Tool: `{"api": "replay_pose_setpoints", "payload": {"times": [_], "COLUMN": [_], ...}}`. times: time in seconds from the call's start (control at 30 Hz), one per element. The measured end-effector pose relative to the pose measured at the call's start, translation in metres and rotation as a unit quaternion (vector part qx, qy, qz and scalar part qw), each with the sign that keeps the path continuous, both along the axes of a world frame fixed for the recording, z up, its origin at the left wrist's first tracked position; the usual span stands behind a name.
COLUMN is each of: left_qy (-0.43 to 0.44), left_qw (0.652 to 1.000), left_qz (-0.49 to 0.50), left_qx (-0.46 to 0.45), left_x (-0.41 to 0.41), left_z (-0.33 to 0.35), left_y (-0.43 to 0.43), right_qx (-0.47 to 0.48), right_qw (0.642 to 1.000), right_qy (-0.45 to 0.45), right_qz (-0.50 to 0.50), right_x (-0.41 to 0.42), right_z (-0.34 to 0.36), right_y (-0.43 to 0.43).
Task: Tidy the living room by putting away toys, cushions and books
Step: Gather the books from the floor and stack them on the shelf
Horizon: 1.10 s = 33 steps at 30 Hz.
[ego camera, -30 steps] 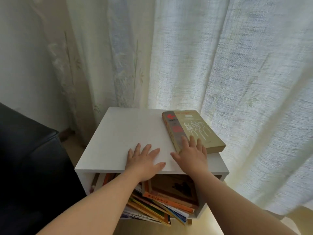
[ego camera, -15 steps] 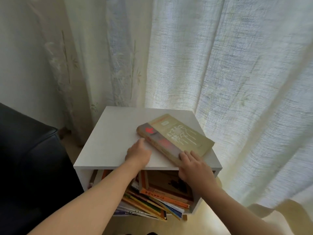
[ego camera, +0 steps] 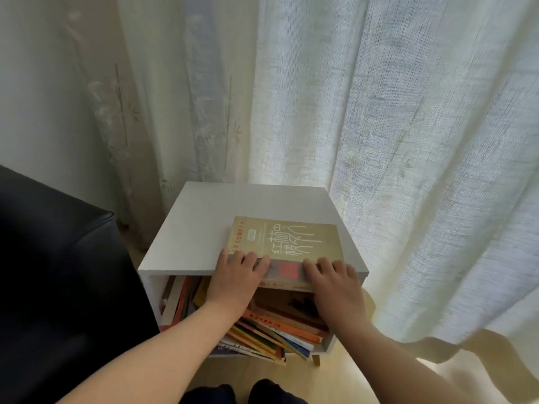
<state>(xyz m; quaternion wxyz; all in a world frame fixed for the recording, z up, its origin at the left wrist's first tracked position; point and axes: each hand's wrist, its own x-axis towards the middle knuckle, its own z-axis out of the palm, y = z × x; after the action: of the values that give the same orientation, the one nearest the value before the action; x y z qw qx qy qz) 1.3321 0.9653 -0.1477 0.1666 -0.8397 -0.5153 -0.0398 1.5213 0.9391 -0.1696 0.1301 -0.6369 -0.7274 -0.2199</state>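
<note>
A thick tan book (ego camera: 287,239) with white characters lies flat on the white cabinet's top (ego camera: 201,228), its grey and red spine along the front edge. My left hand (ego camera: 236,275) grips the spine's left end, fingers curled over it. My right hand (ego camera: 332,279) grips the spine's right end the same way. Below, the cabinet's open shelf holds a slumped pile of books (ego camera: 271,330) with orange and yellow covers.
A black leather sofa arm (ego camera: 58,258) stands close on the left of the cabinet. Sheer white curtains (ego camera: 379,126) hang behind and to the right, their hem pooling on the pale wooden floor (ego camera: 350,371). My dark feet (ego camera: 262,393) show at the bottom edge.
The book was turned from the cabinet's right side to lie square with its spine at the front edge. Both hands went from lying flat on the top to gripping the spine's two ends.
</note>
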Motion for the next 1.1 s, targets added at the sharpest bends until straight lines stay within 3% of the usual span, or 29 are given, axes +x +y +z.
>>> {"api": "replay_pose_setpoints", "payload": {"times": [0.13,0.27,0.57,0.77,0.9,1.03,1.1], "left_qy": [-0.070,-0.120,-0.102,-0.046,-0.032,-0.078,-0.071], "left_qw": [0.990,0.980,0.974,0.959,0.954,0.960,0.973], "left_qz": [-0.078,-0.121,-0.171,-0.256,-0.286,-0.268,-0.212], "left_qx": [0.090,0.105,0.108,0.112,0.089,0.009,-0.055], "left_x": [-0.015,-0.012,-0.008,-0.019,-0.017,-0.019,-0.017], "left_z": [-0.010,-0.017,-0.026,-0.062,-0.084,-0.100,-0.091], "left_y": [0.001,-0.017,-0.040,-0.050,-0.054,-0.051,-0.051], "right_qx": [0.058,0.107,0.154,0.130,0.059,-0.011,-0.027], "right_qw": [0.998,0.994,0.985,0.987,0.994,0.996,0.996], "right_qy": [-0.002,0.007,-0.007,-0.013,0.012,0.035,0.051], "right_qz": [-0.005,-0.008,0.075,0.097,0.091,0.076,0.066], "right_x": [-0.003,-0.005,0.003,0.005,0.002,-0.004,-0.006], "right_z": [-0.003,-0.016,-0.029,-0.073,-0.090,-0.094,-0.099], "right_y": [-0.005,-0.014,-0.040,-0.076,-0.089,-0.092,-0.092]}}
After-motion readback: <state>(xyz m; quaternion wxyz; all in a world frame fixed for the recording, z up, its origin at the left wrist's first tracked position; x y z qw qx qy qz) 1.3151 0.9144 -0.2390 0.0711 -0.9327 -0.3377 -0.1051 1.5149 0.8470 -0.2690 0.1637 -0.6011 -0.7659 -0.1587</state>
